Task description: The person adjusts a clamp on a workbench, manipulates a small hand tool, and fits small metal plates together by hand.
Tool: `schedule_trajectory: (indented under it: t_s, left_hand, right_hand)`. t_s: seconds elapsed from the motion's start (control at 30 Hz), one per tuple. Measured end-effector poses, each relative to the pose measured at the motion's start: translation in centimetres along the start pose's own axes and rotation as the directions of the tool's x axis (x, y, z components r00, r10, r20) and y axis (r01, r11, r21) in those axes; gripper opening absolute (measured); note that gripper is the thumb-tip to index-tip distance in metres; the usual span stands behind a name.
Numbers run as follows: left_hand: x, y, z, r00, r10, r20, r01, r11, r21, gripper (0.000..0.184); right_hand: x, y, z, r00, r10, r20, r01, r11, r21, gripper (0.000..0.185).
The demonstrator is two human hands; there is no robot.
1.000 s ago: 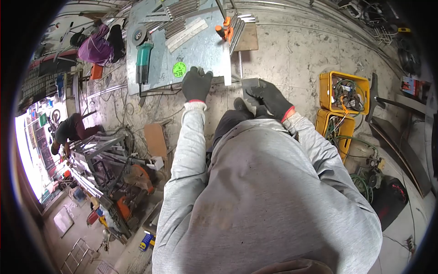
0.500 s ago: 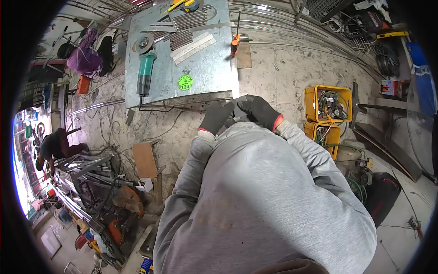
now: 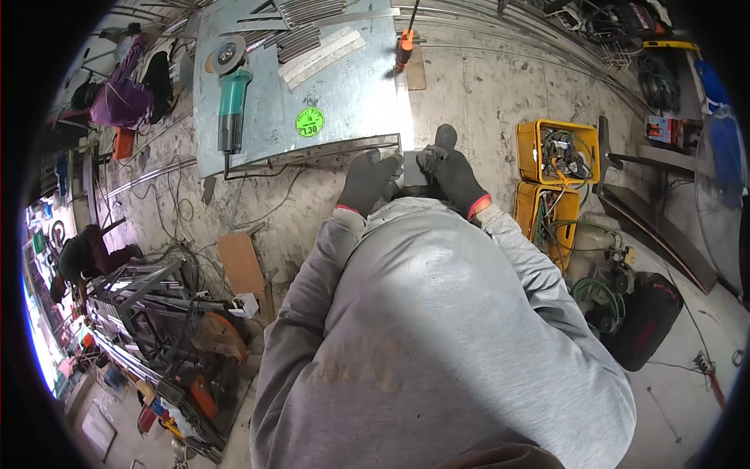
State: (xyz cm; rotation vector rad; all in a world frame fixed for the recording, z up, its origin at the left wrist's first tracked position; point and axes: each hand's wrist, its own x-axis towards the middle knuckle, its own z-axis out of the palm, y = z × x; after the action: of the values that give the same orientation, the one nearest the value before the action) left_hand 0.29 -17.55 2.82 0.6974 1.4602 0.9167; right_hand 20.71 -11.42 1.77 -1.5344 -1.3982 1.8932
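Both hands wear dark gloves with red cuffs, just off the near right corner of the metal-topped table (image 3: 351, 98). My right hand (image 3: 453, 173) grips a small flat grey plate (image 3: 415, 168). Curled fingers bring my left hand (image 3: 370, 181) close to the plate's left side; whether they touch it or hold something small cannot be made out. On the table lie a green angle grinder (image 3: 232, 105), a pale flat strip (image 3: 322, 59), several metal bars (image 3: 312, 12) and a round green sticker (image 3: 310, 122). An orange clamp (image 3: 404, 51) is at the table's right edge.
Yellow crates (image 3: 529, 164) with cables and tools stand on the floor at right. A co-worker in purple (image 3: 123, 102) is at upper left, another person (image 3: 82, 254) bends lower down. Metal stock (image 3: 129, 313) is piled at left. A brown board (image 3: 241, 263) lies on the floor.
My left hand has left the table's near edge and come down beside my right hand, which still has the plate. The two hands are slightly further apart than half a second ago. The view has shifted.
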Motion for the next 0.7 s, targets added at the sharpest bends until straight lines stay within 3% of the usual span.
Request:
schedule_trajectory:
  t_s: [0.07,0.1,0.23,0.3,0.33,0.4,0.43,0.5,0.6,0.7]
  left_hand:
    - [0.4,1.0,0.3,0.999,-0.020,-0.043,0.018,0.998,-0.057,0.029]
    - [0.8,1.0,0.1,0.994,-0.089,-0.067,0.091,0.995,0.029,0.028]
    - [1.5,-0.1,0.3,0.991,-0.099,-0.088,0.105,0.992,0.064,0.029]
    - [0.7,1.7,0.6,0.990,-0.141,-0.014,0.135,0.971,-0.196,0.034]
    - [0.8,1.5,0.5,0.990,-0.142,-0.019,0.135,0.972,-0.195,0.034]
    - [1.1,1.3,0.5,0.996,-0.088,-0.014,0.086,0.991,-0.101,0.033]
    - [1.2,1.2,0.4,0.996,-0.085,-0.020,0.083,0.991,-0.102,0.033]
    - [1.2,1.6,0.4,0.998,-0.060,-0.030,0.063,0.993,0.096,0.038]
    - [2.0,0.7,0.6,0.999,0.032,-0.028,-0.031,0.998,0.052,0.037]
    - [2.0,1.0,0.5,0.995,-0.060,-0.080,0.070,0.990,0.119,0.034]
  right_hand:
    - [1.0,0.5,-0.4,0.999,-0.034,0.029,0.030,0.992,0.120,0.026]
    - [1.1,0.6,-0.2,0.999,-0.029,-0.021,0.030,0.997,0.068,0.027]
    - [1.5,0.8,-0.4,0.996,-0.083,-0.031,0.080,0.994,-0.070,0.027]
    - [1.2,0.1,-0.3,0.999,0.030,-0.020,-0.029,0.999,0.034,0.027]
    - [1.5,0.4,-0.3,0.999,0.029,-0.016,-0.029,0.999,0.035,0.027]
    - [2.3,1.2,-0.4,0.998,-0.007,0.065,-0.003,0.988,0.157,0.027]
    - [2.6,1.6,-0.4,0.998,-0.011,0.070,0.000,0.988,0.156,0.027]
    - [2.9,1.5,-0.4,0.999,-0.041,0.023,0.039,0.997,0.067,0.025]
    - [2.7,0.1,-0.6,0.994,-0.049,0.101,0.046,0.999,0.029,0.025]
    - [2.1,-1.4,-0.2,0.995,-0.029,0.095,0.025,0.999,0.044,0.027]
